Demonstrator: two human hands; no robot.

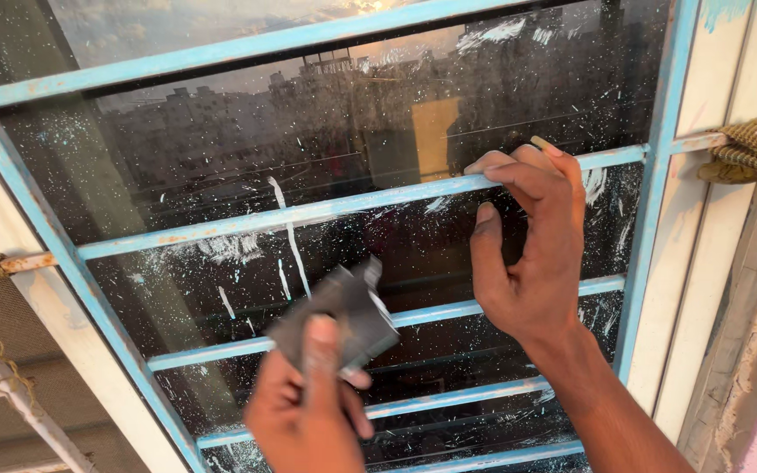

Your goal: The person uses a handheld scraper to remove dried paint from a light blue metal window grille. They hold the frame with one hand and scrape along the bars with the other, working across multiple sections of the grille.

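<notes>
Two hands are working at a paint-spattered window pane (221,166) behind pale blue bars. My left hand (308,407), at lower centre of the frame, is pinching a flat grey scraper blade (348,315) between thumb and fingers, its edge lying against the glass near a long white paint drip (292,232). My right hand (532,254), right of centre, is hooking curled fingers over a horizontal bar (326,210). I judge a low, flat blade angle with steady pressure is suiting this best.
</notes>
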